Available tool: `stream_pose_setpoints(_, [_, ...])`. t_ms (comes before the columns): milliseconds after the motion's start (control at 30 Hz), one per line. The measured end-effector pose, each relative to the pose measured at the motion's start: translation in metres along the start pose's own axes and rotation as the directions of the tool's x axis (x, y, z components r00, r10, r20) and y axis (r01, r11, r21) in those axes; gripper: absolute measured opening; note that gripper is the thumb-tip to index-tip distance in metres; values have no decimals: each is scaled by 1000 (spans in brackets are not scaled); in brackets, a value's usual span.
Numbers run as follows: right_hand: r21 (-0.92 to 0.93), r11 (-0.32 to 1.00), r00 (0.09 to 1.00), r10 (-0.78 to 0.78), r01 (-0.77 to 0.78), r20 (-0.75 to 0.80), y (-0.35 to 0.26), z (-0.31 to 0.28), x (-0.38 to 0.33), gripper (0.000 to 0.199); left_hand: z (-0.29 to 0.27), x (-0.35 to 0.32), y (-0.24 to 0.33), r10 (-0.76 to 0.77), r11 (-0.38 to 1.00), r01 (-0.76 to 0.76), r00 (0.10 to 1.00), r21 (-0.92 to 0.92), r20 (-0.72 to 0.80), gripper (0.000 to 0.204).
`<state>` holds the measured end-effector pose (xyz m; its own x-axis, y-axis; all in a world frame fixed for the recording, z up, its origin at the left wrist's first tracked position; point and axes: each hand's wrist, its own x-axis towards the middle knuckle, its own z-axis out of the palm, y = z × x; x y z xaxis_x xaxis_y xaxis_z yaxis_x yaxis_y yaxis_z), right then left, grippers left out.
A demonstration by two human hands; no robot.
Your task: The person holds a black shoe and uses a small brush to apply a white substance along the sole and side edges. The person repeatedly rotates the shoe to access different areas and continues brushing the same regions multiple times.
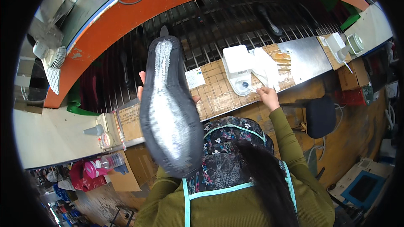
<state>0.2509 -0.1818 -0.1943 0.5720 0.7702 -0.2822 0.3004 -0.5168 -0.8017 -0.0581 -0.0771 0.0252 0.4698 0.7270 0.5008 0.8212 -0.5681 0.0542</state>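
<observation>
My left hand (142, 85) grips a black shoe (191, 126) from behind and holds it up, sole facing me. A glossy whitish coat (165, 105) covers the middle of the sole, leaving a dark rim. Most of that hand is hidden behind the shoe; fingers show at both sides. At the bench edge, my right hand (268, 97) pinches the thin pale handle of a small brush (251, 87). Its dark head rests in the round mouth of a white plastic dispenser (237, 65). Beside this lies a white cloth (266, 65).
Beyond the bench runs a rack of metal rods (202, 29), with dark shoes (269, 20) farther along. An orange curved frame (97, 38) spans above. A yellowish block (282, 59) and another white dispenser (335, 44) stand rightward; a dark chair (320, 117) is behind right.
</observation>
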Motion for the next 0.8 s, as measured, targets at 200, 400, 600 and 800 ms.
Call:
stream_pose_setpoints(200, [553,822,970,1,-139,243,-26,-10,-11,14,122,-4,-7,-166,533,-416,803,-737,-573,58])
stream_pose_setpoints(400, [7,695,653,-672,719,-350,-179,-49,-81,15,112,9,-6,-124,430,-260,931,-865,-342,50])
stream_pose_setpoints(600, [271,563,622,-742,781,-250,-222,-45,-115,21,89,24,8,-61,382,-344,917,-858,-395,46])
stream_pose_setpoints(800, [266,509,571,-773,818,-275,-235,-32,-102,21,74,20,9,-13,453,-389,897,-802,-442,46])
